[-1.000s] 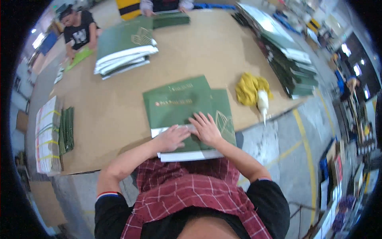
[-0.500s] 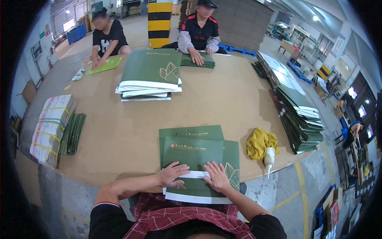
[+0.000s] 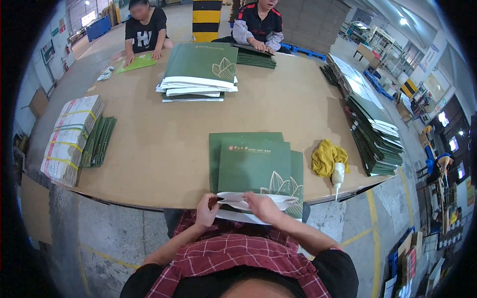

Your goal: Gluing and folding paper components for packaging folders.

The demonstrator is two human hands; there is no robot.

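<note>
A flat green paper bag (image 3: pixel 251 166) with gold leaf outlines lies at the near table edge on top of other green bags (image 3: pixel 214 164). Its white bottom end (image 3: pixel 233 197) stands spread apart toward me, the folds forming a gap. At the left corner of that end, my left hand (image 3: pixel 206 211) is closed, its thumb and fingers pinching the edge. My right hand (image 3: pixel 263 207) has curled fingers at the middle of the white folds; its fingertips are partly hidden there.
A yellow cloth (image 3: pixel 328 156) and a white squeeze bottle (image 3: pixel 338 178) sit to the right. Stacks of green bags stand at the far middle (image 3: pixel 198 62) and right edge (image 3: pixel 375 134). Strapped white bundles (image 3: pixel 74 139) lie left. Two people (image 3: pixel 146 30) work across the table.
Both hands went from lying flat on the bag to gripping its white end, which has spread apart. My view has shifted. Across the table, one person has lifted a dark sheet's edge.
</note>
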